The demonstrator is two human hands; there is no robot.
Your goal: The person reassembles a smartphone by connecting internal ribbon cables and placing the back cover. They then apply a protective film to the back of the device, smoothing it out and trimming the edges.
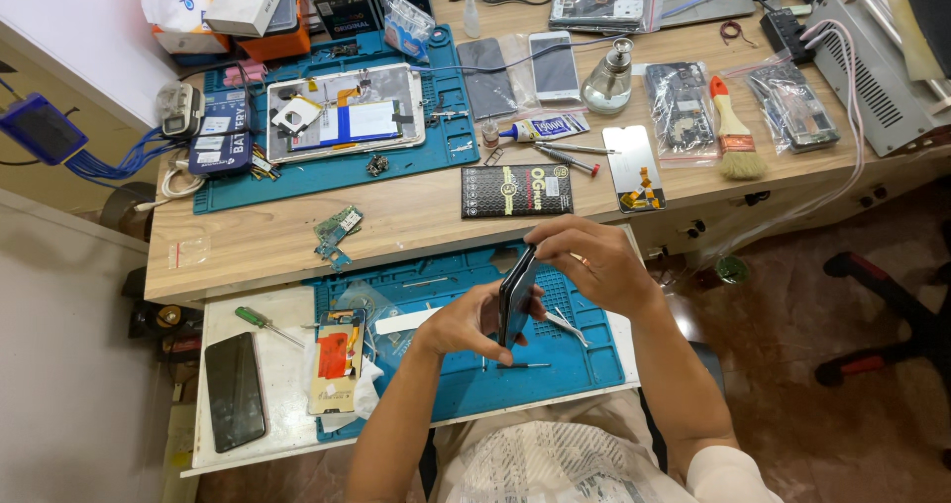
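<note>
My left hand (464, 323) curls half-shut around the lower edge of a dark phone (516, 295), thumb pressed on its face. My right hand (592, 261) pinches the top end from 1 o'clock, fingers bent close. The phone stands on edge between both hands, slim and black, above the blue mat (584, 359) on the table (416, 216)

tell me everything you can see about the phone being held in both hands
The phone is a slim dark slab with a glossy black look, held nearly on edge, tilted, above the blue work mat. The left hand grips its lower part from the side; the right hand curls over its top edge. Only its thin side and a sliver of one face show, so further detail cannot be told.
</note>
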